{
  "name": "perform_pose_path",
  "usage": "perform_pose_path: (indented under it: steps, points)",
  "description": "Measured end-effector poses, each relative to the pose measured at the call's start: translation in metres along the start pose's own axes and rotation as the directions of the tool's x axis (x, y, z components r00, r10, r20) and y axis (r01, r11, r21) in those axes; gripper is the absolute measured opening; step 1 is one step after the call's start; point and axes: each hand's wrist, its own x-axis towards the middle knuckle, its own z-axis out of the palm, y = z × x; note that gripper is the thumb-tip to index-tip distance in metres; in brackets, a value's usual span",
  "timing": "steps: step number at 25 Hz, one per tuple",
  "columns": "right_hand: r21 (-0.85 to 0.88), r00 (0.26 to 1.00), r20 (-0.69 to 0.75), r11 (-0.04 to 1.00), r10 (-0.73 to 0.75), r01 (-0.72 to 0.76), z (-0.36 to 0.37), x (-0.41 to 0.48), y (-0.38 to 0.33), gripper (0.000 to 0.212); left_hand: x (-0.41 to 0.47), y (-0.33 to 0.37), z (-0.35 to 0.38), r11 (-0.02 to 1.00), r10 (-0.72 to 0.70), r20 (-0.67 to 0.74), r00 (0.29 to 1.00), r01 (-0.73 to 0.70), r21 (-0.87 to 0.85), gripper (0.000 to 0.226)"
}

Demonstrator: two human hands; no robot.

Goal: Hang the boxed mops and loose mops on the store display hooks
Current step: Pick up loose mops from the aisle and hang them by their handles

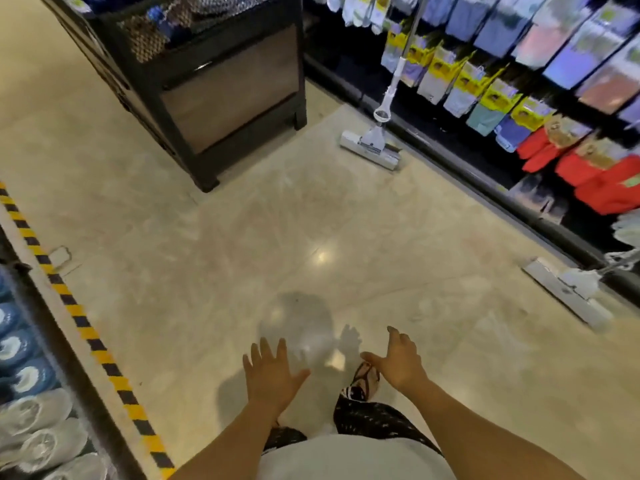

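Two loose white sponge mops stand on the floor, leaning against the display wall on the right. The far mop [372, 147] has its head on the tiles and its handle rising into the hanging goods. The near mop [571, 292] rests at the right edge, its handle running out of view. My left hand [268, 374] and my right hand [398, 362] are low in front of me with fingers spread, holding nothing, well short of both mops. No boxed mops are in sight.
Hanging packets of socks and cloths [485, 88] cover the right wall above a dark base rail [540, 220]. A black display bin [207, 81] stands ahead on the left. A yellow-black striped edge [79, 317] borders a slipper shelf [24, 375] on the left. My sandalled foot [363, 379] steps forward.
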Motion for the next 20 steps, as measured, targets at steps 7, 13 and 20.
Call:
perform_pose_path:
  steps: [7, 13, 20]
  points:
    - [0.182, 0.991, -0.064, 0.978, 0.113, -0.1, -0.078, 0.062, 0.035, 0.094, 0.066, 0.114, -0.081, 0.991, 0.052, -0.147, 0.988, -0.069, -0.111, 0.09]
    - [0.193, 0.976, -0.038, 0.96, 0.215, -0.204, -0.105, 0.116, 0.03, 0.092, 0.121, 0.142, -0.114, 0.988, 0.135, -0.04, 0.99, -0.132, 0.078, 0.09]
    - [0.198, 0.956, -0.049, 0.941, 0.291, -0.276, -0.159, 0.237, -0.07, 0.093, 0.286, 0.134, -0.241, 0.975, 0.138, -0.006, 0.99, -0.135, 0.174, 0.091]
